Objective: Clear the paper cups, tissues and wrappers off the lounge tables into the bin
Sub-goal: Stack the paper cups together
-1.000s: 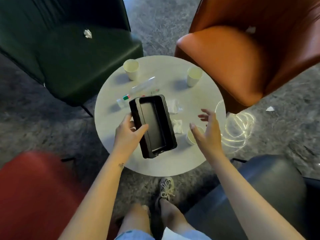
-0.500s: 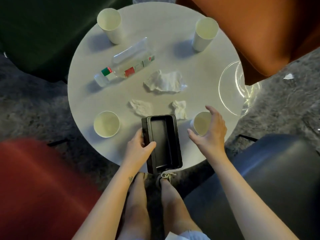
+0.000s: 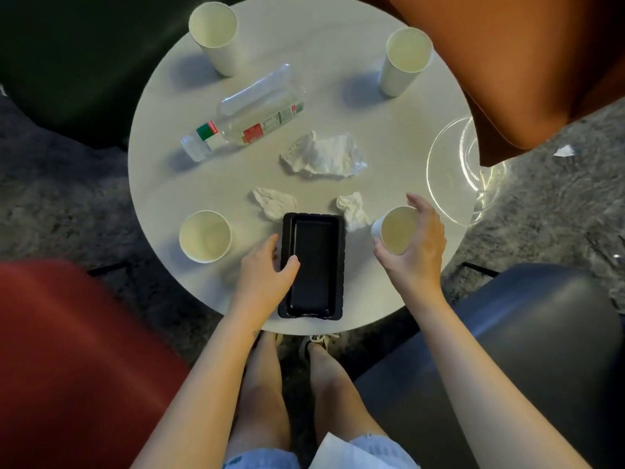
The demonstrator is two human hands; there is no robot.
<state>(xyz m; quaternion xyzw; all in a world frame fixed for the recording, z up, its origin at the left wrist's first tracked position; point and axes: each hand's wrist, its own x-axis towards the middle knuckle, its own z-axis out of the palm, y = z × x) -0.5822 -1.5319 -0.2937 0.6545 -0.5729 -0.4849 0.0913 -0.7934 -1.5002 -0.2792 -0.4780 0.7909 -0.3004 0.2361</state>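
The right hand [image 3: 414, 247] has its grip curled round a cream paper cup [image 3: 394, 231], open mouth up, at the near right edge of the round pale table [image 3: 338, 79]. The left hand [image 3: 265, 270] grips the long side of a black rectangular plastic bin [image 3: 316, 265], thumb hooked over its rim; the bin seems to rest on the table's near edge, though it may be just above it. Beyond the bin lie two small crumpled white tissues [image 3: 275, 201] and a larger crumpled tissue [image 3: 324, 154]. Three more upright paper cups [image 3: 204, 236] stand around a clear plastic bottle [image 3: 243, 125] that lies on its side.
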